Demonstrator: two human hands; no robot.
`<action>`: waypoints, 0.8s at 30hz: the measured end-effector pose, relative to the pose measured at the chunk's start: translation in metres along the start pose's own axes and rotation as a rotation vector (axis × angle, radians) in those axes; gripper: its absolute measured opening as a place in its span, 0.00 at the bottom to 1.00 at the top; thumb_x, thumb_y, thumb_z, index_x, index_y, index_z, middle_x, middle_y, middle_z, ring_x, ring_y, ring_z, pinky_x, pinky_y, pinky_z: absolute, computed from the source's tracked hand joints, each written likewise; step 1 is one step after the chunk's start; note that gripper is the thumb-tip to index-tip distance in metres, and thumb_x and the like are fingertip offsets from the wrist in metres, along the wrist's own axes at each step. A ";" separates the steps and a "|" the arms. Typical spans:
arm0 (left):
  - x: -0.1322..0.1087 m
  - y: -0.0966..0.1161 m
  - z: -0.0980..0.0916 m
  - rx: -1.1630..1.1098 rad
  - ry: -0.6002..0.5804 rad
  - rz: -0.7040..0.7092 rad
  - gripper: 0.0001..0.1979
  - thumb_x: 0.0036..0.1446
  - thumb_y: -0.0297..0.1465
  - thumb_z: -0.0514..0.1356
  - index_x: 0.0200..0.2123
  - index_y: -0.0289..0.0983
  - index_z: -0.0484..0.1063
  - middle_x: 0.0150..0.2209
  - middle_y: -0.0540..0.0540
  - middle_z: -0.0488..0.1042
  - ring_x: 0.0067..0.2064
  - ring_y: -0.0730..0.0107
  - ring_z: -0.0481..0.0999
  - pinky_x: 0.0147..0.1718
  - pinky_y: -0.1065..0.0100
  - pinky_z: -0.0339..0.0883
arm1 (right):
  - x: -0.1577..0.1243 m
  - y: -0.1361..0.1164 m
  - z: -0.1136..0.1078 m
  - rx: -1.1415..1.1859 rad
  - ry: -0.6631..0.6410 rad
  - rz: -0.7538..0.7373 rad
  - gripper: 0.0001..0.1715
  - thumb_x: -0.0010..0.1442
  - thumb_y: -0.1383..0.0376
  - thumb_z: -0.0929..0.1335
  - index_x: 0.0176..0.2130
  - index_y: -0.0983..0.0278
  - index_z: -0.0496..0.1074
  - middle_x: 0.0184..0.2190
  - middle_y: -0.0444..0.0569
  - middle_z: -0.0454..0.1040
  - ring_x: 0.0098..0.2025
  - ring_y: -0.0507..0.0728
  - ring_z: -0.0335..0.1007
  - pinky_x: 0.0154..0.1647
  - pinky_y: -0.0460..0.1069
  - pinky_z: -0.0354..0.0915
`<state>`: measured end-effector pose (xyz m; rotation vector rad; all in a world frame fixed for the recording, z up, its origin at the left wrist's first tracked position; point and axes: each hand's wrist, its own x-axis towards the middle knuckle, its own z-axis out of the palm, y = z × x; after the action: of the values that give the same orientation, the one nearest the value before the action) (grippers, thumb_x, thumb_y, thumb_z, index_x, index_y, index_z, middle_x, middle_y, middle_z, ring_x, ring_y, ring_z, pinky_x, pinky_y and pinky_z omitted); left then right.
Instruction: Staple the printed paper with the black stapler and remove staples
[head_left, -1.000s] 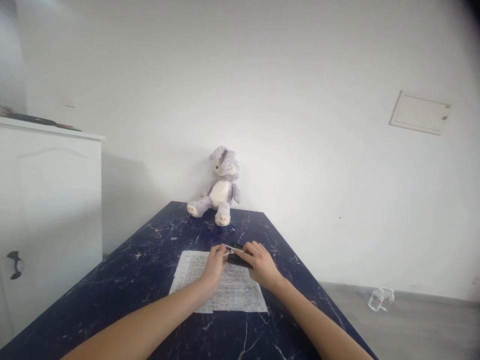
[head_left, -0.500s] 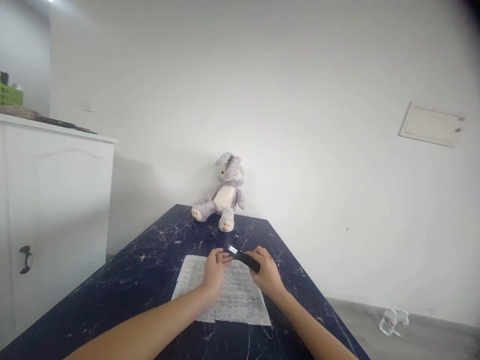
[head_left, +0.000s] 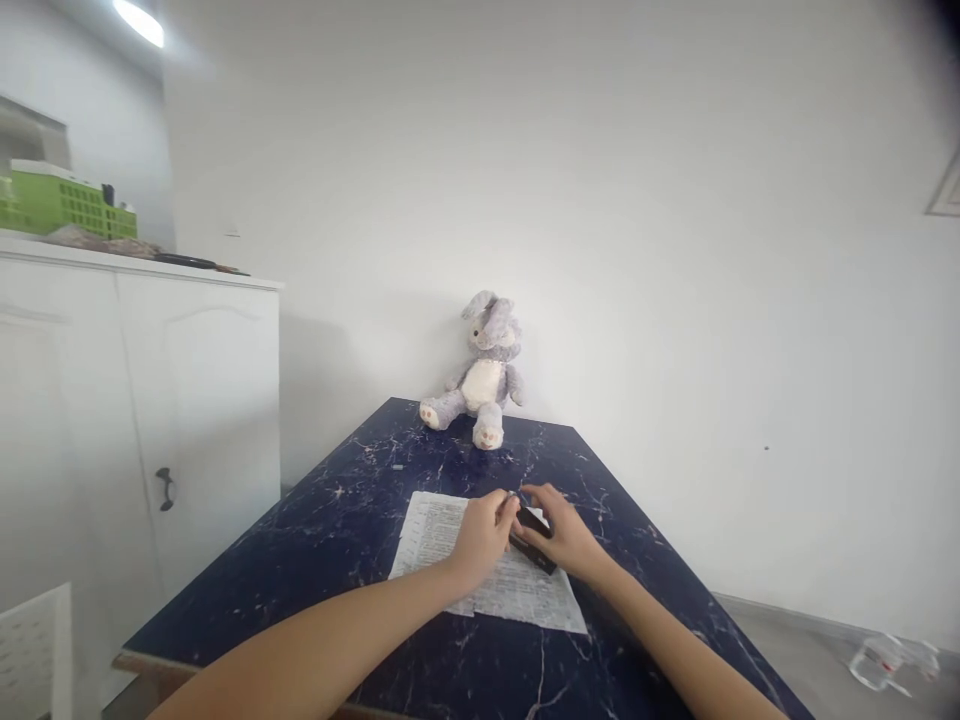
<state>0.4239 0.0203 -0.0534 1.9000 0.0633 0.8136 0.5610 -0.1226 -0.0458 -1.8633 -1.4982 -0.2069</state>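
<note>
A black stapler (head_left: 537,546) is held over the printed paper (head_left: 525,598), which lies on the dark blue marbled table. My right hand (head_left: 566,535) is closed round the stapler's body from the right, with its thumb along the near side. At the stapler's far end, my left hand (head_left: 484,535) is closed in a pinch, thumb and fingers together. The left fingers hide that end, so any small part between them cannot be made out. A small pale bar (head_left: 397,467) rests on the table beyond the paper.
A grey plush rabbit (head_left: 484,385) sits at the table's far end against the wall. To the left stands a white cabinet (head_left: 206,400) with green baskets (head_left: 82,205) on top. Clear plastic (head_left: 892,662) lies on the floor at right.
The view has swung left. My left hand, earlier spread near the stapler's shiny end, has closed in a pinch there. My right hand's fingers have shifted forward around the stapler.
</note>
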 end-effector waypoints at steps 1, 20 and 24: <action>-0.001 0.003 0.000 0.044 -0.025 0.021 0.23 0.70 0.47 0.51 0.27 0.40 0.68 0.24 0.46 0.77 0.22 0.68 0.72 0.27 0.67 0.64 | 0.000 -0.002 -0.006 0.026 0.030 -0.035 0.29 0.65 0.56 0.71 0.61 0.62 0.69 0.44 0.53 0.73 0.42 0.60 0.69 0.42 0.53 0.68; 0.006 0.023 -0.020 0.206 -0.098 0.159 0.25 0.70 0.47 0.52 0.23 0.39 0.67 0.20 0.50 0.66 0.23 0.69 0.64 0.28 0.67 0.53 | 0.003 -0.007 -0.026 0.161 0.123 -0.194 0.13 0.68 0.54 0.70 0.41 0.61 0.78 0.37 0.54 0.76 0.40 0.61 0.71 0.43 0.55 0.69; 0.048 0.007 -0.077 0.563 0.243 0.080 0.20 0.71 0.41 0.50 0.31 0.40 0.72 0.24 0.46 0.71 0.28 0.63 0.71 0.33 0.66 0.59 | 0.005 0.045 -0.028 -0.007 0.227 0.096 0.10 0.63 0.58 0.71 0.39 0.61 0.78 0.35 0.51 0.77 0.36 0.60 0.71 0.40 0.54 0.67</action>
<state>0.4157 0.0970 -0.0040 2.3236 0.4042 1.1673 0.6116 -0.1387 -0.0424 -1.8445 -1.2532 -0.3664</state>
